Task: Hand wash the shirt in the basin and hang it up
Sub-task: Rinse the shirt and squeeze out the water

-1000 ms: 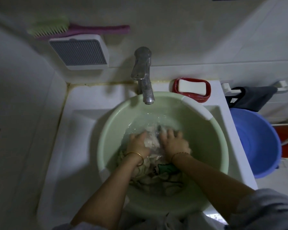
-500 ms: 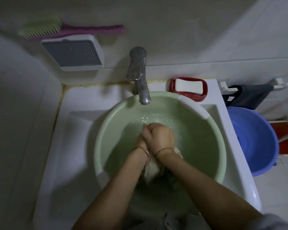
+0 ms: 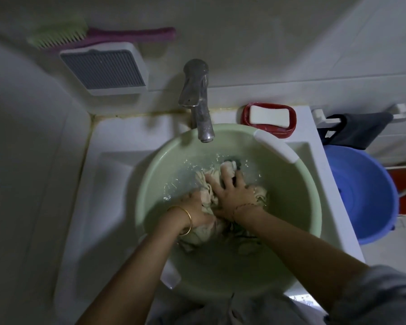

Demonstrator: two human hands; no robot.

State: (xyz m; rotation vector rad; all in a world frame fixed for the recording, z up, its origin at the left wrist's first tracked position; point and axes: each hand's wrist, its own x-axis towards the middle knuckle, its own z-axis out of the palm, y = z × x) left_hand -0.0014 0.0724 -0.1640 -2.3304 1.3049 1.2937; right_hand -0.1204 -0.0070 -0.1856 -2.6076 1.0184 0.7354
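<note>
We are leaning over a pale green basin point(image 3: 298, 207) that is sitting in a white sink point(image 3: 117, 174) under a metal tap point(image 3: 198, 102). The shirt point(image 3: 204, 231), a wet cream bundle, is lying in the water at the middle of the basin. Our right hand point(image 3: 232, 193) is pressing down on the bundle, its fingers point(image 3: 227, 181) spread and fairly straight over the cloth, not curling round it. Our left hand point(image 3: 197, 209) is sitting just beside it, touching the near left part of the shirt; its fingers are buried in the folds, so we cannot tell whether they are gripping. A gold bangle point(image 3: 185, 218) is circling the left wrist, and a thin bracelet point(image 3: 243, 207) the right.

On the sink's back edge a white bar of soap point(image 3: 268, 116) is lying in a red dish point(image 3: 288, 132). A brush point(image 3: 99, 36) with a pink handle is resting above a white vent point(image 3: 106, 69) on the wall. To the right a blue bucket point(image 3: 366, 195) is standing beside the sink.
</note>
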